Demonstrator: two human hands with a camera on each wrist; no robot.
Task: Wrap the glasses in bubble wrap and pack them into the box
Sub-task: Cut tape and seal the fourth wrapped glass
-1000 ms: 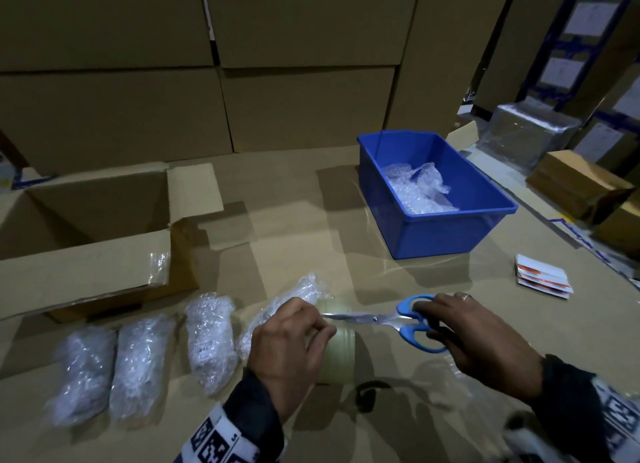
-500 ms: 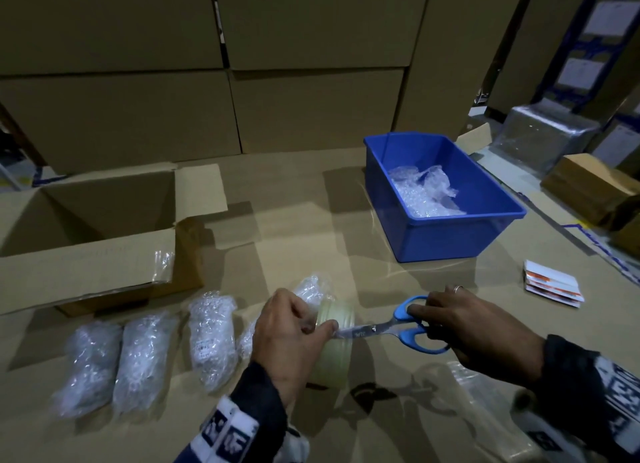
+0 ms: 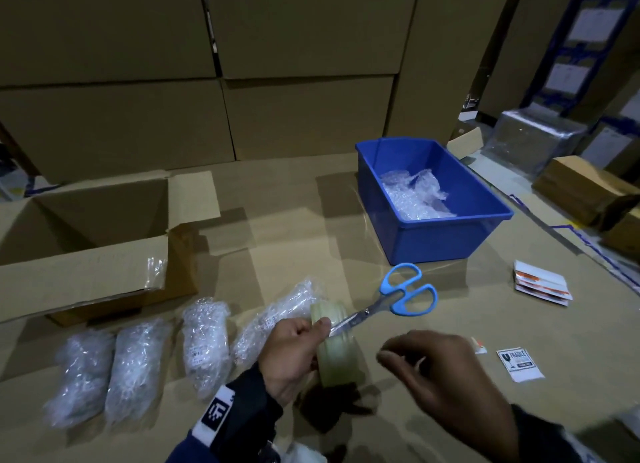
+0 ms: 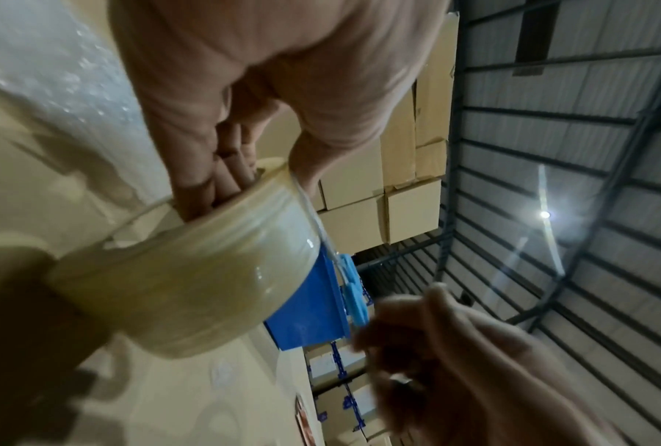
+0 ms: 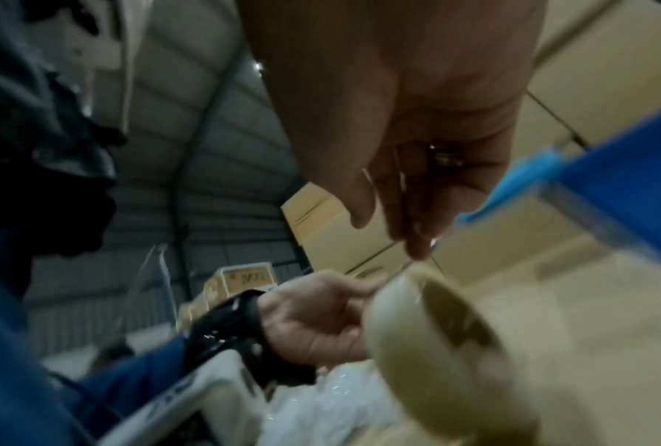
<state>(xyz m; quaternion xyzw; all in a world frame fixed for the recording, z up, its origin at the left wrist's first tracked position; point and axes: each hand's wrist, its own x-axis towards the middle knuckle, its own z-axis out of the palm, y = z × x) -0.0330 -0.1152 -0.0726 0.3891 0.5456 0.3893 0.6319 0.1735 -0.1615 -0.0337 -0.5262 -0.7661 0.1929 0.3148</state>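
We stand at a cardboard-covered counter (image 3: 311, 220). The open brown cardboard box (image 3: 86, 254) sits at the far left, well apart from the blue plastic bin (image 3: 433, 241) that holds loose bubble wrap (image 3: 412, 199). In front of the box, four glasses wrapped in bubble wrap (image 3: 204, 341) lie side by side on the counter, none of them in the box yet.

We judge the taping step to be in hand. Our left hand (image 3: 294, 351) grips the roll of clear packing tape (image 3: 337, 345) with fingers through its core, and pinches the blades of the blue-handled scissors (image 3: 391, 300) against the roll, handles pointing away. Our right hand (image 3: 440, 376) hovers just beside the roll, blurred, its fingertips drawn together; whether they pinch a cut strip of tape, we cannot tell.

Next, we think, the bundle nearest the roll needs its wrap sealed, which calls for putting roll and scissors down first. Then the bundles go into the box.
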